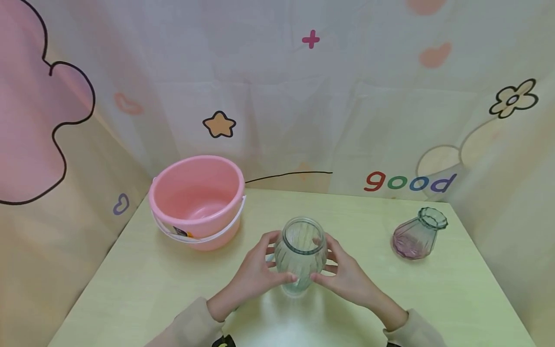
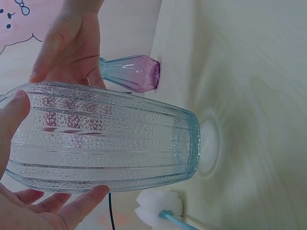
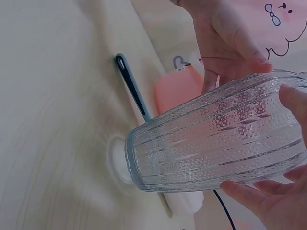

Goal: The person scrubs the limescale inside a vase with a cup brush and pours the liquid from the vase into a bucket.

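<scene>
A clear ribbed glass vase [image 1: 301,258] stands between both hands, slightly tilted in the head view. My left hand [image 1: 256,272] grips its left side, thumb in front and fingers wrapped behind. On the opposite side my right hand [image 1: 347,274] holds it the same way. Dotted, bumpy texture covers the glass [image 2: 110,139] in the left wrist view. Its base hovers close over the table, with a pale round reflection below. Behind the vase lies a brush with a white sponge head [image 2: 158,206] and a blue handle [image 3: 130,84], mostly hidden from the head view.
A pink bucket [image 1: 197,221] with a white handle stands at the back left of the pale table [image 1: 130,294]. Toward the right is a smaller faceted vase [image 1: 416,236], purple below and bluish green above. Printed curtains [image 1: 277,96] hang around the table's back and sides.
</scene>
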A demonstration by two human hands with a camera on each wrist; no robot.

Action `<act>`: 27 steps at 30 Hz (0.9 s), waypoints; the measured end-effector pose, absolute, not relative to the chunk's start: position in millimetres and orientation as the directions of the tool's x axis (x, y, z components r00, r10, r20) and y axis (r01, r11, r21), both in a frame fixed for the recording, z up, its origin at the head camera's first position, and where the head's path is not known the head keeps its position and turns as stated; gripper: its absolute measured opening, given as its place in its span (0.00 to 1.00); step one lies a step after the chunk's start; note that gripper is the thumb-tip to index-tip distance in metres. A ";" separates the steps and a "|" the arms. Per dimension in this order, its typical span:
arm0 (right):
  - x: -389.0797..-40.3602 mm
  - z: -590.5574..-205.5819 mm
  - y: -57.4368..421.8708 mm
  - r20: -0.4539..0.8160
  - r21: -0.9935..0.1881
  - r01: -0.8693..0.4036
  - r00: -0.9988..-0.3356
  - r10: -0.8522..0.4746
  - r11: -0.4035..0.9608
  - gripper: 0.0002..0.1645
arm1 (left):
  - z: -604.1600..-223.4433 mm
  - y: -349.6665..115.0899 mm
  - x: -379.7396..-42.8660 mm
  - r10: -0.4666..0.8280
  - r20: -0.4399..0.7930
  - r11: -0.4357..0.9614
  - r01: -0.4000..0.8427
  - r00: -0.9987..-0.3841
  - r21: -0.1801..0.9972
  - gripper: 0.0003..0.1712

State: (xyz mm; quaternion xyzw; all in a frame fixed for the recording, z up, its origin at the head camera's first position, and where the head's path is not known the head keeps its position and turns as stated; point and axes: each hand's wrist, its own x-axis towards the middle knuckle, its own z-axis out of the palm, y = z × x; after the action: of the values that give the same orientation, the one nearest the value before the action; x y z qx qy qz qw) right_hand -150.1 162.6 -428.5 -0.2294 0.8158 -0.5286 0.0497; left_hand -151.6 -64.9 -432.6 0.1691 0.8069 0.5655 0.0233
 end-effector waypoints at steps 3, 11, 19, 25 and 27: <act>-148.5 -429.2 160.5 0.170 -0.881 -0.329 -0.890 -0.424 0.339 0.50 | -434.3 -66.9 -150.1 0.300 0.151 0.306 0.245 -0.942 0.920 0.52; -146.9 -428.0 158.0 0.155 -0.892 -0.308 -0.896 -0.417 0.331 0.50 | -437.0 -68.3 -149.2 0.299 0.157 0.306 0.250 -0.941 0.919 0.52; -148.5 -437.2 158.1 0.136 -0.904 -0.282 -0.902 -0.410 0.322 0.51 | -442.6 -67.8 -150.0 0.301 0.149 0.310 0.245 -0.942 0.919 0.52; -149.2 -442.4 158.1 0.122 -0.901 -0.271 -0.907 -0.403 0.338 0.52 | -447.7 -68.2 -149.4 0.310 0.158 0.298 0.254 -0.937 0.920 0.52; -149.0 -442.5 157.9 0.119 -0.902 -0.267 -0.909 -0.399 0.339 0.52 | -449.1 -68.1 -149.4 0.312 0.160 0.295 0.256 -0.937 0.921 0.52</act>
State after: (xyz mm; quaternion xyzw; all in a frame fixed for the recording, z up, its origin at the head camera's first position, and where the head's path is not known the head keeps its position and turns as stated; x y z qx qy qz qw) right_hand -149.0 157.9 -442.5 -0.2041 0.8159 -0.5375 0.0614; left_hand -149.4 -68.1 -449.1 0.1764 0.8044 0.5668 0.0248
